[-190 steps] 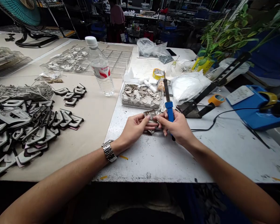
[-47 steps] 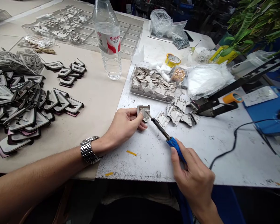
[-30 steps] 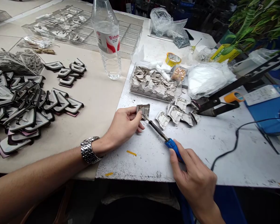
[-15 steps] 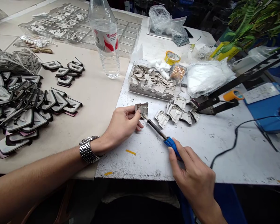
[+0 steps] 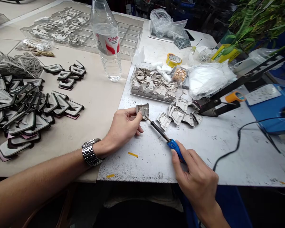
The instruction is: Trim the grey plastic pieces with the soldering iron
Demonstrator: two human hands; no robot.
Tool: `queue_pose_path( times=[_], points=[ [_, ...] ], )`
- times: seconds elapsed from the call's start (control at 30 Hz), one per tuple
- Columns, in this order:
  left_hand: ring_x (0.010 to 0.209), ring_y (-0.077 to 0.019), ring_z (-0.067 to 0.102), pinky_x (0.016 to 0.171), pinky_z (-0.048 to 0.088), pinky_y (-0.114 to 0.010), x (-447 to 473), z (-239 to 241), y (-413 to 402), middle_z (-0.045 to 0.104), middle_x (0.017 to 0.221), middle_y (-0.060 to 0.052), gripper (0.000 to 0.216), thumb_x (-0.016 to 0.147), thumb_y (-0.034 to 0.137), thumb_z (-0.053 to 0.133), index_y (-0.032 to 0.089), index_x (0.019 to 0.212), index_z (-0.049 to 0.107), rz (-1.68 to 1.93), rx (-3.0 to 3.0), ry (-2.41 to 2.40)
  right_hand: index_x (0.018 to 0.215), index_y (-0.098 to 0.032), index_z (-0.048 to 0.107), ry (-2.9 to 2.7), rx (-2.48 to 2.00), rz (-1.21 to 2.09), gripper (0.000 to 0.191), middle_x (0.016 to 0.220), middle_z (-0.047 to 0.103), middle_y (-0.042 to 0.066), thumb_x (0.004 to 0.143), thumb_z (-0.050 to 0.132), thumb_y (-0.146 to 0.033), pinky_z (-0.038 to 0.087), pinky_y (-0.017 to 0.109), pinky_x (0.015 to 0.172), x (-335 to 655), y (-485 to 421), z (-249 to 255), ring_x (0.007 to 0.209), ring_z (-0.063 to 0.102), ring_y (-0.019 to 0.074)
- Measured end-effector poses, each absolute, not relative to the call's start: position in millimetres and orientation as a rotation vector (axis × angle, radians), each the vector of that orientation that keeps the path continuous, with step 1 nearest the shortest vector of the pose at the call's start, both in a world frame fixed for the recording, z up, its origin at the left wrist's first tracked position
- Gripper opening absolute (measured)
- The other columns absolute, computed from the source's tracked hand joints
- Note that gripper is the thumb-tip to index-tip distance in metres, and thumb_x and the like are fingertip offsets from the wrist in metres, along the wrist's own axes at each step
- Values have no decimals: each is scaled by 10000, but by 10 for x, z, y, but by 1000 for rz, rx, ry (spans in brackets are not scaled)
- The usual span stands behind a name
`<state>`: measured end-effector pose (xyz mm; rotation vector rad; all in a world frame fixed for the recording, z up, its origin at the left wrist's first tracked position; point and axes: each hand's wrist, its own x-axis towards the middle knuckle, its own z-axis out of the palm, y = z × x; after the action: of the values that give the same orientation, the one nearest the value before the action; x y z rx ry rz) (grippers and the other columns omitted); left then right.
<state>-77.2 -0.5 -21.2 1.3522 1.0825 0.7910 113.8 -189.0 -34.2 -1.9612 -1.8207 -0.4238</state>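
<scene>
Between the thumb and fingers of my left hand [image 5: 124, 126] is a small grey plastic part [image 5: 143, 110], held a little above the white board. My right hand [image 5: 197, 174] grips the blue handle of a soldering iron [image 5: 160, 131]. The iron's tip meets the lower edge of the part, close to my left thumb; whether it touches the surface I cannot tell. Several similar grey parts [image 5: 177, 114] lie loosely piled to the right. Behind them stands a clear box [image 5: 156, 98] full of small grey pieces.
A water bottle [image 5: 108, 47] stands left of the box. Black-edged parts [image 5: 26, 107] heap up on the left, before a compartment tray [image 5: 85, 34]. On the right are a black metal bracket [image 5: 218, 101], a white plastic bag [image 5: 209, 79] and a black cable [image 5: 239, 136].
The grey part has tilted slightly in my left hand and shifted a little left. The soldering iron's tip stays at its lower edge. The whole view has moved slightly.
</scene>
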Motion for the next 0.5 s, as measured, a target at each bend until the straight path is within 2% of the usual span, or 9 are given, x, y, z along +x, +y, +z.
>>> queue_pose_path(
  times=[0.33,0.5],
  points=[
    [431,-154,672,408,547,-211,-770,-198,-13,707,562,-23,235,1063,296,653,139,910,738,786,1364,1079,1438,-182,743,-1842,-1978,-432,377,826,708,-40,1074,757,-276,379,284,625,1136,-1893,-332,613,569,88],
    [424,-139,655,404,523,-193,-759,-193,-14,693,549,-19,249,1057,286,656,148,858,713,785,1363,1098,1428,-161,744,-1876,-1977,-440,365,859,732,-25,1082,743,-278,390,290,638,1144,-1880,-314,647,607,100]
  ],
)
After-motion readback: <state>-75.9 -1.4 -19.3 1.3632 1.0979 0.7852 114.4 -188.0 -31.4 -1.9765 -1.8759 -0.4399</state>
